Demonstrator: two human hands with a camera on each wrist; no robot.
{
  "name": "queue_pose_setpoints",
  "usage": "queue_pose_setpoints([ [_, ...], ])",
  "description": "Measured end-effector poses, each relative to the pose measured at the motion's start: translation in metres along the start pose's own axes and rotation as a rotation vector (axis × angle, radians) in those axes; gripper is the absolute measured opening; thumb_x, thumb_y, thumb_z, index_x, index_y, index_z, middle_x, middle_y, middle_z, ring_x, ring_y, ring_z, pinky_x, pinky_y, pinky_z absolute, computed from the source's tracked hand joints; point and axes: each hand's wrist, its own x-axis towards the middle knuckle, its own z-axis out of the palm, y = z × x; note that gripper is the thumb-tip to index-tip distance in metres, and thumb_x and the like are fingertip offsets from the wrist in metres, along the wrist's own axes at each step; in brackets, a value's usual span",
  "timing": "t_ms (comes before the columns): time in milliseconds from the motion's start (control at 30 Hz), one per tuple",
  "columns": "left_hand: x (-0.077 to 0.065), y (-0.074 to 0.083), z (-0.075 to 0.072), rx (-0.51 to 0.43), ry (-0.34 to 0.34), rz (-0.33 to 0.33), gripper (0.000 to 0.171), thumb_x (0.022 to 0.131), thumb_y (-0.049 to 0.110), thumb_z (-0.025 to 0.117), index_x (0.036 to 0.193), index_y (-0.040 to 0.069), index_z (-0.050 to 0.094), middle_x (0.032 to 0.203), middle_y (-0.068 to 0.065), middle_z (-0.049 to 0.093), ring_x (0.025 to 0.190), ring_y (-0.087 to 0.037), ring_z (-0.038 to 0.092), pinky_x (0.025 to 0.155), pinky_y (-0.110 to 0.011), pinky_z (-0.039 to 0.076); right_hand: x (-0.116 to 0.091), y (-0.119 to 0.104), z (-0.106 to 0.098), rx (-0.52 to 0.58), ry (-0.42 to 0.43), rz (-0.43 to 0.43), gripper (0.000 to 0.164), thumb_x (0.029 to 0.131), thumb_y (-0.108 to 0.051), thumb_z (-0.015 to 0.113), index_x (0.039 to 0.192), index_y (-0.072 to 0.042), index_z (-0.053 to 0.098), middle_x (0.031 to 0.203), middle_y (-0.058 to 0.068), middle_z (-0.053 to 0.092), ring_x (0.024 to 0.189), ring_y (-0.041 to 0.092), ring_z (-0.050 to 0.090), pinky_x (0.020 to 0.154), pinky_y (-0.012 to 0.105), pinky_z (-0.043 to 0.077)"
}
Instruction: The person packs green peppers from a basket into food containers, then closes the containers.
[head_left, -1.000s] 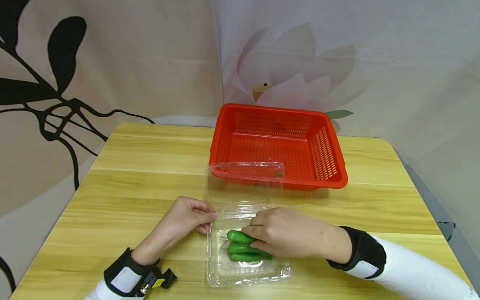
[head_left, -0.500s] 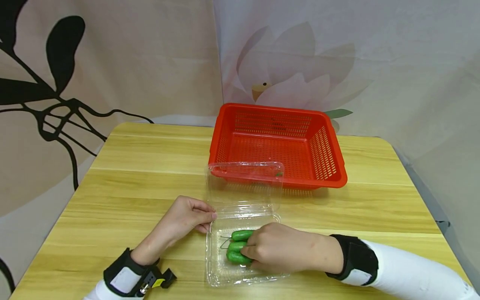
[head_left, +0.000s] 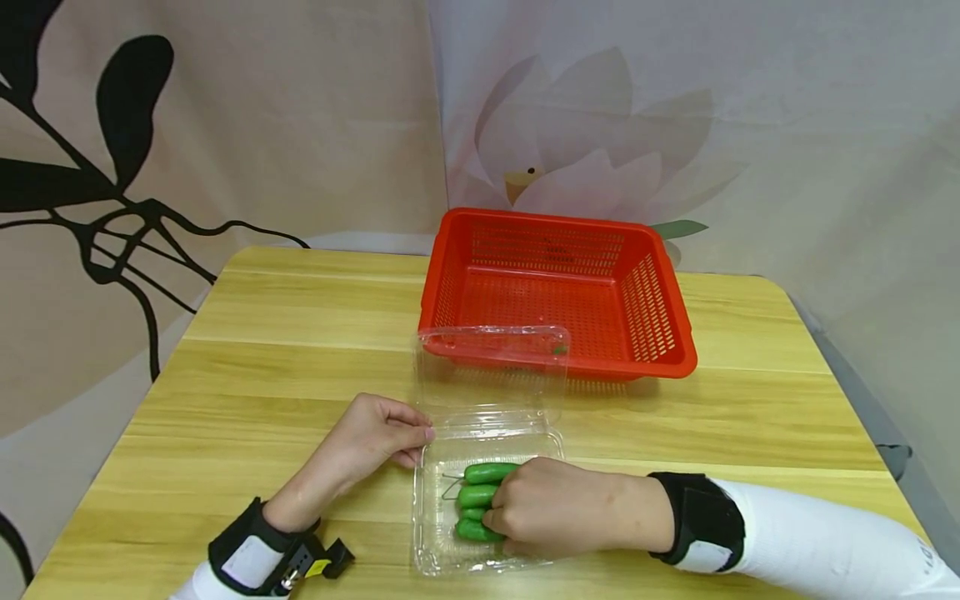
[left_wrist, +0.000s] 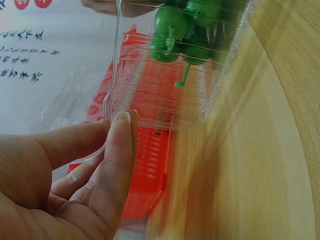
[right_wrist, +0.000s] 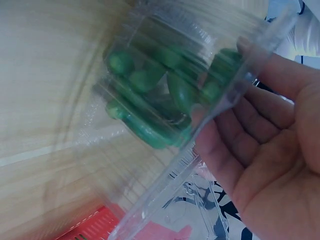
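Left hand (head_left: pixel 382 429) pinches the clear container (head_left: pixel 438 546) by its rim. Right hand (head_left: pixel 558 504) has shifted nearer the person; green peppers (head_left: pixel 477 497) beneath and left of it now spread wider. Blur prevents confirming whether it grips any.
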Motion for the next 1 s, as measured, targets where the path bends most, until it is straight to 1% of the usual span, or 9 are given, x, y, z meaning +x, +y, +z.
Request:
queue_pose_setpoints([
  [200,0.000,0.001,0.000,0.006,0.002,0.001,0.023,0.093,-0.001,0.075,0.108,-0.018,0.071,0.090,-0.021,0.076,0.064,-0.015,0.069,0.064,-0.030,0.066,0.001,-0.001,0.001,-0.013,0.006,-0.001,0.012,0.091,-0.030,0.081,0.085,-0.022,0.074,0.077,-0.015,0.067,0.071,0.003,0.066,0.062,0.017,0.058],
  [333,0.001,0.001,-0.001,0.010,0.007,-0.003,0.023,0.093,-0.002,0.075,0.108,-0.018,0.071,0.090,-0.022,0.075,0.064,-0.015,0.070,0.064,-0.030,0.066,0.000,0.000,0.002,-0.003,0.037,-0.010,0.012,0.090,-0.029,0.081,0.084,-0.022,0.075,0.076,-0.015,0.067,0.069,0.003,0.065,0.060,0.017,0.057],
  [433,0.001,0.001,-0.001,0.011,0.008,-0.006,0.022,0.093,-0.002,0.075,0.108,-0.018,0.071,0.090,-0.023,0.075,0.064,-0.015,0.070,0.064,-0.030,0.066,-0.001,0.001,0.001,-0.008,0.072,-0.025,0.014,0.093,-0.030,0.080,0.083,-0.021,0.075,0.077,-0.015,0.068,0.071,0.003,0.066,0.060,0.017,0.057],
  [500,0.001,0.000,0.000,0.009,0.009,-0.007,0.022,0.093,-0.002,0.075,0.108,-0.018,0.071,0.090,-0.022,0.075,0.064,-0.015,0.070,0.064,-0.030,0.066,-0.002,0.001,0.001,-0.011,0.096,-0.034,0.014,0.094,-0.031,0.079,0.085,-0.021,0.076,0.082,-0.014,0.072,0.075,0.002,0.069,0.064,0.017,0.059],
  [600,0.001,0.000,0.000,0.007,0.003,0.000,0.023,0.093,-0.001,0.075,0.108,-0.018,0.071,0.089,-0.021,0.075,0.064,-0.015,0.070,0.064,-0.030,0.066,-0.002,0.003,-0.003,-0.006,0.122,-0.038,0.015,0.097,-0.032,0.077,0.088,-0.020,0.077,0.087,-0.013,0.075,0.079,0.003,0.071,0.066,0.018,0.060],
  [667,0.001,0.000,0.000,0.003,0.003,0.002,0.023,0.093,-0.001,0.075,0.108,-0.018,0.071,0.089,-0.020,0.075,0.064,-0.015,0.069,0.064,-0.030,0.066,-0.002,0.004,-0.006,-0.002,0.123,-0.041,0.011,0.095,-0.031,0.078,0.092,-0.020,0.078,0.091,-0.013,0.075,0.083,0.002,0.072,0.070,0.019,0.060],
  [800,0.001,0.000,0.000,-0.004,0.002,0.002,0.023,0.093,-0.002,0.075,0.108,-0.018,0.071,0.089,-0.020,0.075,0.064,-0.015,0.069,0.064,-0.030,0.066,-0.004,0.008,-0.015,0.023,0.143,-0.035,0.010,0.092,-0.028,0.082,0.095,-0.019,0.076,0.086,-0.014,0.071,0.078,0.000,0.066,0.069,0.015,0.056],
  [900,0.001,0.000,0.000,-0.004,-0.001,0.002,0.023,0.093,-0.002,0.075,0.108,-0.019,0.070,0.089,-0.021,0.075,0.064,-0.015,0.070,0.064,-0.030,0.066,-0.006,0.012,-0.022,0.063,0.202,-0.025,0.013,0.093,-0.027,0.082,0.098,-0.017,0.076,0.086,-0.013,0.069,0.079,0.001,0.064,0.073,0.013,0.055],
  [1000,0.001,-0.001,0.000,0.000,0.005,-0.003,0.023,0.093,-0.002,0.075,0.108,-0.019,0.070,0.089,-0.021,0.075,0.064,-0.015,0.069,0.064,-0.030,0.066,-0.008,0.018,-0.031,0.104,0.278,-0.032,0.015,0.096,-0.027,0.079,0.103,-0.014,0.077,0.094,-0.009,0.072,0.087,0.004,0.066,0.082,0.014,0.056],
])
